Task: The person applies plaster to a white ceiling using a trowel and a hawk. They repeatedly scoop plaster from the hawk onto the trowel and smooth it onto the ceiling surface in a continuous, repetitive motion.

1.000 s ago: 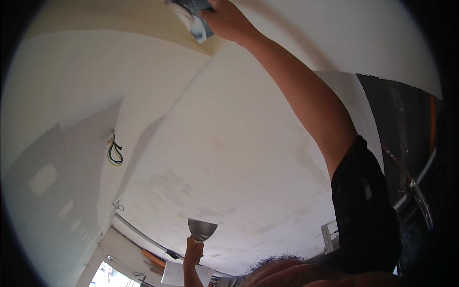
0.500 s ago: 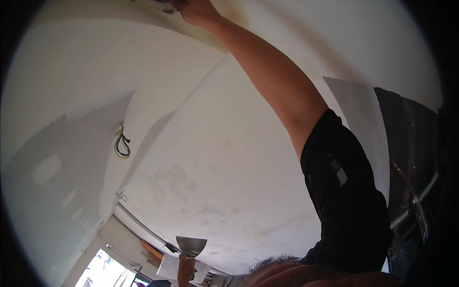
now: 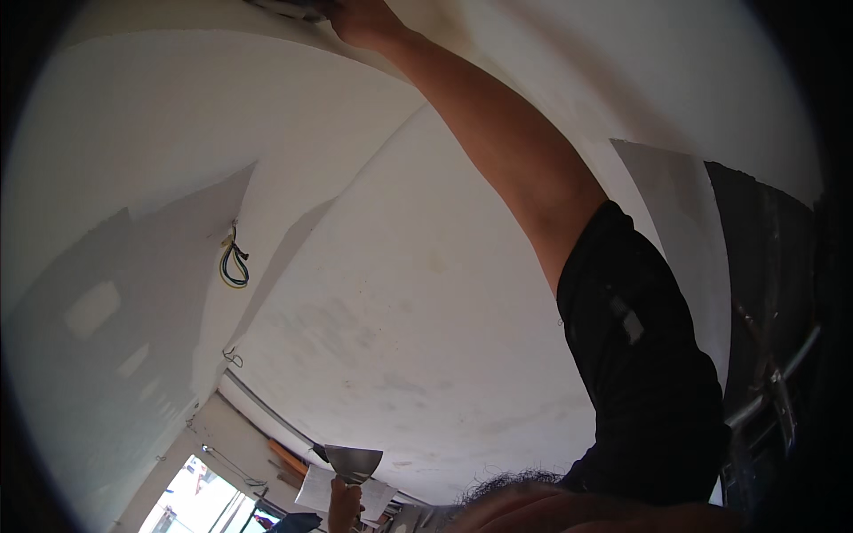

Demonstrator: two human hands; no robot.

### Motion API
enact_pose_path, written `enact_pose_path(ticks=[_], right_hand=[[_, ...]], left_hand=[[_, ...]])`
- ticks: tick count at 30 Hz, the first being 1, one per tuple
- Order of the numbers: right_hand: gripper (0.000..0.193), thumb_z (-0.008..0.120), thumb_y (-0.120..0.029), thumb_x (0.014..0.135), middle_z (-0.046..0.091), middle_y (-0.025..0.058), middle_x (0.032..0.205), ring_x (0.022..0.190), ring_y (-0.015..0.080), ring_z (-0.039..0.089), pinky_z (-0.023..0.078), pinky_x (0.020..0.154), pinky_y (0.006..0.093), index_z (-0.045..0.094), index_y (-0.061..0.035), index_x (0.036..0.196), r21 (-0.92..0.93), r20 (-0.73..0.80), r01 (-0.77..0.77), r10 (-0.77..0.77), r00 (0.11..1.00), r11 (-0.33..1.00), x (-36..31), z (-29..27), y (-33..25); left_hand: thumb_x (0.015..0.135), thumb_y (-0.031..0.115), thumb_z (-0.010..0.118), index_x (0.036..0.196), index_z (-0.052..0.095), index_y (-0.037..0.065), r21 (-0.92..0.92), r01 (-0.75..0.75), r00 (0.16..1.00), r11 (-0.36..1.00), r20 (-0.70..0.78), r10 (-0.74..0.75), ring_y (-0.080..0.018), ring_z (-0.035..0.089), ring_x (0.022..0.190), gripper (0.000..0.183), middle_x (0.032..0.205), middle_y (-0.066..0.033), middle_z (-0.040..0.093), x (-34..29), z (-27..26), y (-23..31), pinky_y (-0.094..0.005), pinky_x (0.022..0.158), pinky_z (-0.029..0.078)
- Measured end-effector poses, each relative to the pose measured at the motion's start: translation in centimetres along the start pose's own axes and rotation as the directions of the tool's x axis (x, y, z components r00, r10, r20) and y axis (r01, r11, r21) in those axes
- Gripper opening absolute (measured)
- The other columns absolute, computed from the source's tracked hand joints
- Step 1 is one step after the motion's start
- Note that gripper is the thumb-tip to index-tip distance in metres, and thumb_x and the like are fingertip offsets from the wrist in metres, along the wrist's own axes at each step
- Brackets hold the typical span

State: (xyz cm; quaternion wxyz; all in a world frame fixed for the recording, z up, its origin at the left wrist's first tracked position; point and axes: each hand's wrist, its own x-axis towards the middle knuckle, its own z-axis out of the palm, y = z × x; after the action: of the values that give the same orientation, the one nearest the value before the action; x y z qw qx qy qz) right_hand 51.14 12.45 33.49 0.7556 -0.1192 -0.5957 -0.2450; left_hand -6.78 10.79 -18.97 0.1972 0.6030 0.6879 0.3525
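Note:
My right arm reaches up across the view in a black short sleeve. At the top edge my right hand [image 3: 366, 24] is closed round a flat-bladed tool [image 3: 298, 9], which lies close against the pale plastered surface [image 3: 444, 22]. The frame's edge cuts off part of that tool, so its exact kind is hidden. Low in the view, my left hand [image 3: 343, 505] grips a broad putty knife [image 3: 354, 462] by its handle. Its wide metal blade points upward, apart from the surface above it.
A looped bundle of wires [image 3: 235, 259] hangs from the grey-patched board [image 3: 169, 231] at left. A bright window [image 3: 197, 497] is at lower left, near orange lengths [image 3: 286, 457] and a white sheet [image 3: 320, 489]. Metal bars [image 3: 782, 391] stand at right before a dark opening.
The wires and wall patches sit slightly farther right in the view. The putty knife in my left hand appears a little lower. Both hands keep their grip.

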Motion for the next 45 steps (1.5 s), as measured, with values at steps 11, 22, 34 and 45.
enact_pose_path(ticks=[11, 22, 34, 45], right_hand=[[0.046, 0.049, -0.012, 0.097, 0.071, 0.0108, 0.116, 0.103, 0.0286, 0.064, 0.051, 0.095, 0.0385, 0.064, -0.0194, 0.139, -0.136, 0.021, -0.084, 0.088, 0.996, 0.987, -5.0, 0.0, 3.9], [0.033, 0.043, -0.010, 0.107, 0.068, 0.0222, 0.128, 0.116, 0.0329, 0.064, 0.048, 0.100, 0.0423, 0.063, -0.0026, 0.133, -0.077, -0.089, -0.242, 0.235, 0.968, 0.967, -4.8, -2.6, 6.2], [0.043, 0.045, -0.007, 0.105, 0.068, 0.0211, 0.129, 0.114, 0.0305, 0.066, 0.048, 0.100, 0.0366, 0.062, -0.0169, 0.143, -0.094, 0.151, -0.247, 0.259, 0.954, 0.964, -4.4, 0.3, 7.6], [0.029, 0.055, -0.022, 0.102, 0.069, 0.0181, 0.089, 0.078, 0.0301, 0.063, 0.050, 0.076, 0.0423, 0.068, 0.0000, 0.116, -0.356, 0.044, -0.184, 0.213, 0.976, 0.916, -14.3, -5.5, 12.0]], left_hand=[[0.084, 0.011, 0.054, 0.133, 0.049, 0.001, 0.037, -0.038, 0.999, 0.999, 0.022, 0.037, -0.0268, 0.062, 0.085, 0.050, 0.118, -0.0160, 0.047, 1.9, 0.5, 1.3, -0.0367, 0.056, 0.058], [0.085, 0.010, 0.054, 0.133, 0.049, 0.002, 0.000, -0.055, 0.998, 0.999, 0.010, 0.055, -0.0252, 0.061, 0.084, 0.050, 0.116, -0.0144, 0.049, 4.3, 2.0, -1.3, -0.0364, 0.056, 0.058], [0.089, 0.010, 0.054, 0.137, 0.046, 0.008, -0.163, 0.055, 0.998, 0.985, -0.022, -0.060, -0.0207, 0.061, 0.082, 0.049, 0.108, -0.0101, 0.053, 4.8, 0.5, -4.4, -0.0339, 0.054, 0.057], [0.090, 0.010, 0.052, 0.136, 0.048, 0.002, -0.857, 0.049, 0.907, 0.513, 0.254, 0.337, -0.0173, 0.060, 0.075, 0.046, 0.112, -0.0132, 0.058, 5.0, 8.6, 12.6, -0.0276, 0.044, 0.052]])
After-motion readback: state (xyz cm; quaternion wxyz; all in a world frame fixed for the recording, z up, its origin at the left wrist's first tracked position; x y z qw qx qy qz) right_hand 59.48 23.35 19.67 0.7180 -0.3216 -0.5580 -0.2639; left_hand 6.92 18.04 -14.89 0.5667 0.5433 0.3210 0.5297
